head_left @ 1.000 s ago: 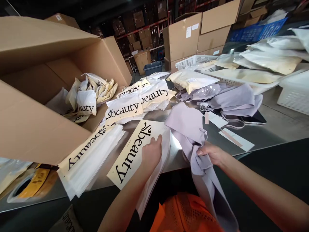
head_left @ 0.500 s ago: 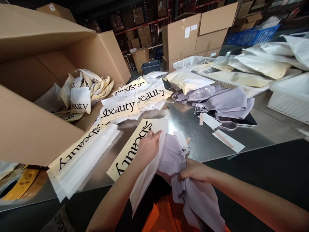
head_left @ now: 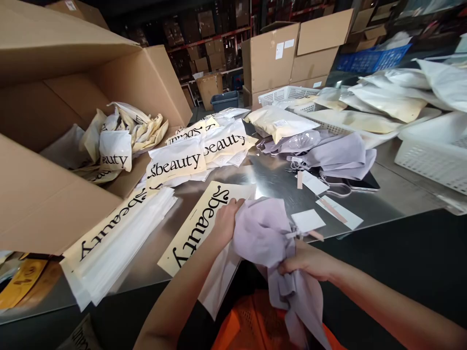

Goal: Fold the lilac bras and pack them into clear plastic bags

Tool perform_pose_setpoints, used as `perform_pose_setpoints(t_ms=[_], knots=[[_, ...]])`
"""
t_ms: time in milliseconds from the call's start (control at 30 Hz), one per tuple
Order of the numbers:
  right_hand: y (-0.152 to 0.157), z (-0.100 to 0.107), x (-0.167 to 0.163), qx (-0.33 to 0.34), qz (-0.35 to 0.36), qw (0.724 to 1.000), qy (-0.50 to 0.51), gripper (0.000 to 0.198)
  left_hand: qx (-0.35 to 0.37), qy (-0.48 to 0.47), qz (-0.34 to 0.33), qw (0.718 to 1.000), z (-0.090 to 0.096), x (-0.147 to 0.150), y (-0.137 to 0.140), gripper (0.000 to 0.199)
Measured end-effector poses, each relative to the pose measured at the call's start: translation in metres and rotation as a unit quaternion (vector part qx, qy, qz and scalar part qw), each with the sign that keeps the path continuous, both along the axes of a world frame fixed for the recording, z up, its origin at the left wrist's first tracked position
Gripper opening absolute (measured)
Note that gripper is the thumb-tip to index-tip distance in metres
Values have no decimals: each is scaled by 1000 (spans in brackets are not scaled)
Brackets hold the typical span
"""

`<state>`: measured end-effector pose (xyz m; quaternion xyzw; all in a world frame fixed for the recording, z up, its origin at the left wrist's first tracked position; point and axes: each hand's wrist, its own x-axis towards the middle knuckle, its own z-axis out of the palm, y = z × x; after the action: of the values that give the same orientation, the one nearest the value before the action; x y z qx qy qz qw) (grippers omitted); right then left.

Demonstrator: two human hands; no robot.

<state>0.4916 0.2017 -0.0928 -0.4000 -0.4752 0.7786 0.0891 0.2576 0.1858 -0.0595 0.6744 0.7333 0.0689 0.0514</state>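
A lavender cloth garment (head_left: 260, 228) is bunched between my hands, its lower part hanging past the table edge over an orange garment (head_left: 244, 321). My right hand (head_left: 308, 261) is closed around its gathered middle. White and pink hang tags (head_left: 308, 221) dangle from the garment beside that hand. My left hand (head_left: 226, 221) is closed at the cloth's left edge, its fingertips partly hidden by the folds. Beneath my left hand and forearm lies a cream and white printed packaging bag (head_left: 200, 221), its lower corner hanging over the edge.
At left, a stack of flat bags (head_left: 124, 253) lies by a large open carton (head_left: 160, 82) with filled bags. More printed bags (head_left: 178, 163) lie behind. To the right are another lavender garment (head_left: 335, 155), loose tags (head_left: 341, 211) and white baskets (head_left: 432, 158). Yellow tape (head_left: 24, 284) sits lower left.
The garment has been lifted and shifted over the bag's right part. My left hand has moved from the bag to the cloth's edge. The hang tags have swung out to the right.
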Motion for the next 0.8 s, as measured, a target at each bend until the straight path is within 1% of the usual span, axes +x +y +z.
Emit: perform_pose_setpoints(t_ms=[67, 133, 200, 267, 300, 367, 400, 467, 500, 533, 567, 633, 700, 733, 800], knots=[[-3, -4, -9, -44, -22, 999, 7, 30, 10, -7, -13, 1000, 3, -2, 0, 38], [-5, -8, -16, -67, -48, 997, 11, 27, 15, -4, -12, 1000, 5, -6, -2, 42], [-5, -10, -21, -42, -50, 998, -5, 23, 15, 2, -3, 1000, 6, -7, -5, 44], [-6, -10, -28, 4, -17, 1000, -25, 20, 8, 18, -1, 1000, 8, 0, -9, 47], [-6, -10, -33, 21, 5, 999, -30, 20, 4, 29, -11, 1000, 9, 6, -11, 49], [-6, -11, -45, 28, 31, 999, -26, 22, -9, 50, -62, 997, 13, 23, -16, 57], [-5, -11, -51, 13, 23, 999, -18, 25, -17, 56, -97, 994, 14, 31, -19, 60], [-1, -12, -61, -30, -22, 999, -1, 30, -26, 52, -158, 986, 15, 42, -27, 63], [2, -13, -63, -48, -47, 998, 7, 31, -25, 49, -168, 984, 13, 43, -33, 63], [5, -13, -64, -66, -68, 995, 17, 32, -20, 46, -160, 986, 9, 40, -39, 63], [9, -13, -63, -83, -86, 992, 28, 32, -12, 47, -138, 989, 3, 34, -45, 63], [16, -13, -58, -122, -119, 984, 46, 30, 1, 57, -72, 996, -15, 13, -59, 64], [22, -14, -53, -159, -159, 973, 56, 26, 2, 63, -4, 998, -37, -10, -74, 63], [25, -15, -52, -168, -175, 968, 58, 22, -1, 56, 27, 998, -47, -20, -81, 62], [30, -17, -57, -157, -194, 966, 69, 18, -9, 18, 72, 997, -62, -32, -94, 59]])
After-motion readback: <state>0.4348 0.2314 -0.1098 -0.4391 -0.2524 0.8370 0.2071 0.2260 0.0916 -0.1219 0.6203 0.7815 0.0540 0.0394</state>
